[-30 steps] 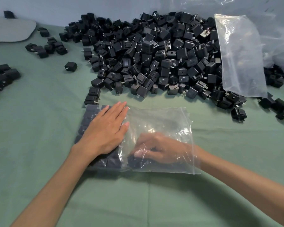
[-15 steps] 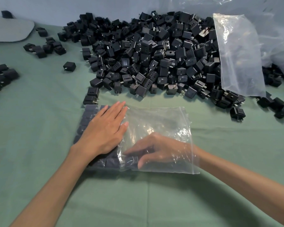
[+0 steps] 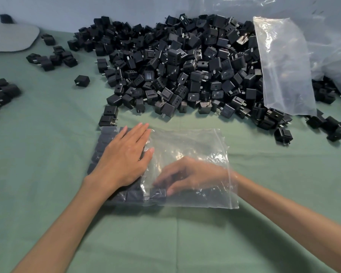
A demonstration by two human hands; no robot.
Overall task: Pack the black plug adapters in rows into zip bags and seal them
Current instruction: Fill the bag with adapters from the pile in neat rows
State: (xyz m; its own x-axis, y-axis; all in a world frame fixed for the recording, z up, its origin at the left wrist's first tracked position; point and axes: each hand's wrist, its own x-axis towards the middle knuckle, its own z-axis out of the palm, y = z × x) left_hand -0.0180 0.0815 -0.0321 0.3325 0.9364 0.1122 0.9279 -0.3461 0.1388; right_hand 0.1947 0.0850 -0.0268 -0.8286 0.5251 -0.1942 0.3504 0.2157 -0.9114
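A clear zip bag (image 3: pixel 187 142) lies flat on the green cloth in front of me, its mouth to the right. Rows of black plug adapters (image 3: pixel 104 138) fill its left part. My left hand (image 3: pixel 124 158) lies flat on top of the bag and presses on those rows. My right hand (image 3: pixel 187 174) is inside the bag through the mouth. Its curled fingers and thumb hold one adapter (image 3: pixel 157 193) at the near edge, beside the packed rows. A big heap of loose adapters (image 3: pixel 177 64) lies behind the bag.
Two adapters (image 3: pixel 108 117) stand just behind the bag's left corner. Small adapter clusters (image 3: pixel 53 58) lie at the far left and one at the left edge (image 3: pixel 2 91). An empty clear bag (image 3: pixel 283 66) leans on the heap's right side. More adapters (image 3: pixel 331 127) sit at the right.
My right hand inside the bag has carried an adapter left toward the packed rows and now holds it against the near row. My left hand has stayed flat on the bag.
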